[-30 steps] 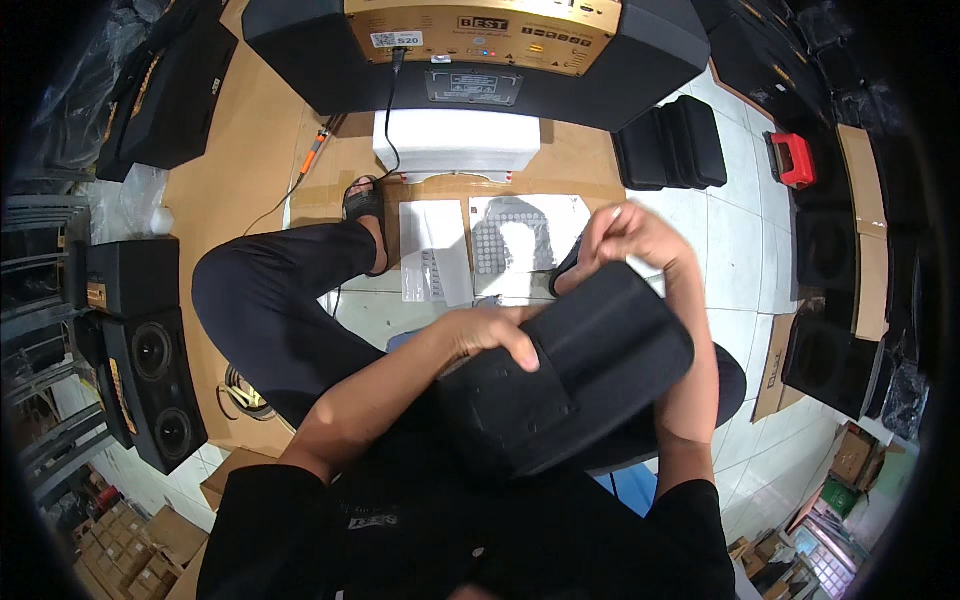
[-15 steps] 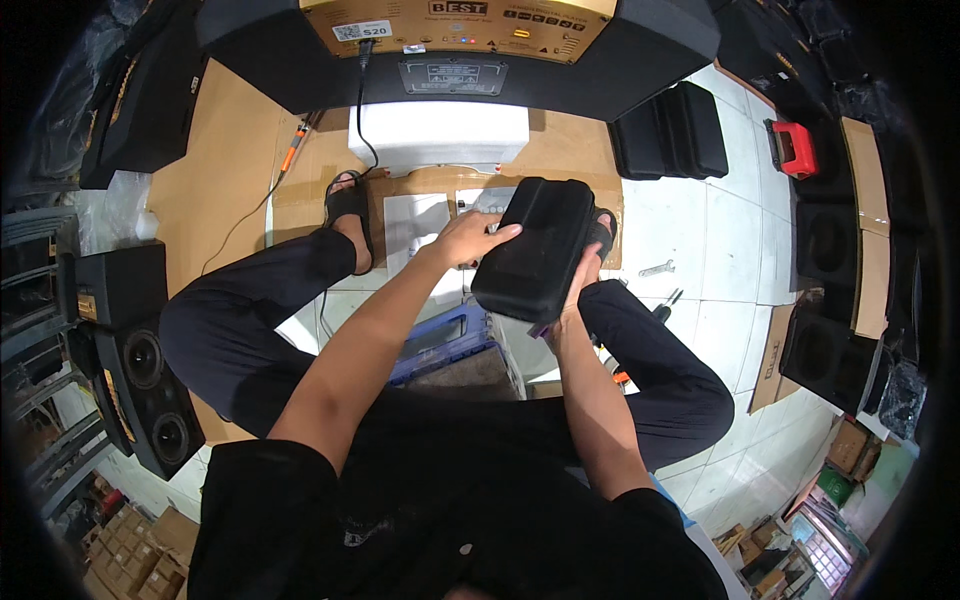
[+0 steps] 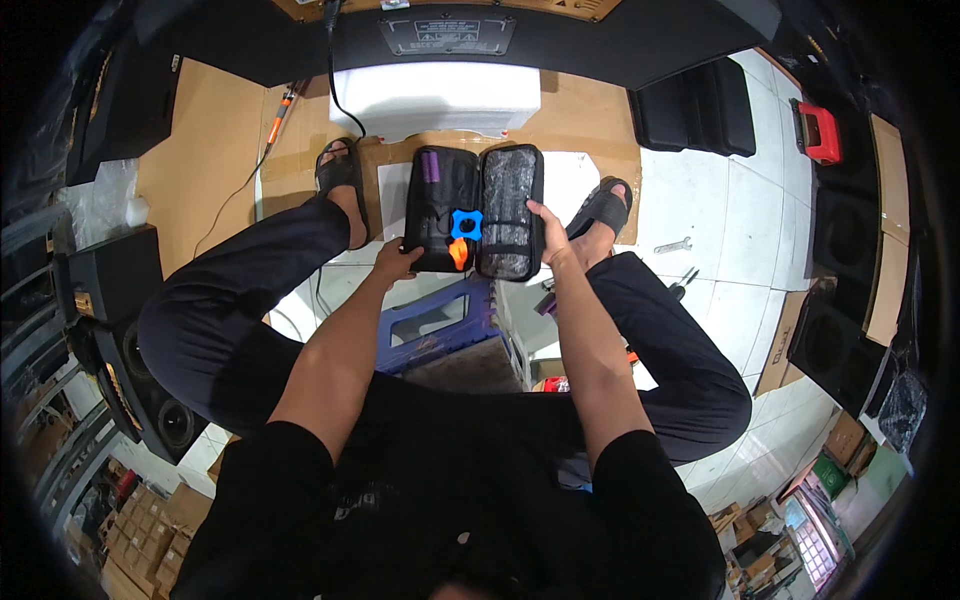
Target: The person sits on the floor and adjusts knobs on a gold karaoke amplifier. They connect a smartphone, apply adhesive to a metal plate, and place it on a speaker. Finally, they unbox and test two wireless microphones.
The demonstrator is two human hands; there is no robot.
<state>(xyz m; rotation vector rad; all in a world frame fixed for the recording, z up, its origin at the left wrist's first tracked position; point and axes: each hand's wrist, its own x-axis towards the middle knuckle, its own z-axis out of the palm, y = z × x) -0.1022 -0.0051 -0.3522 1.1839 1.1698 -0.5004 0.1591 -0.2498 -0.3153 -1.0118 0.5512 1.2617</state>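
Hands (image 3: 398,262) (image 3: 549,236) hold open tool case (image 3: 474,210) above blue stool (image 3: 442,322).

white label plate (image 3: 447,31) on black cabinet (image 3: 620,40)

Single head-worn fisheye looks steeply down, close over the lap

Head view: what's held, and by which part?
An open black tool case: left hand at its lower left corner, right hand along its right edge.
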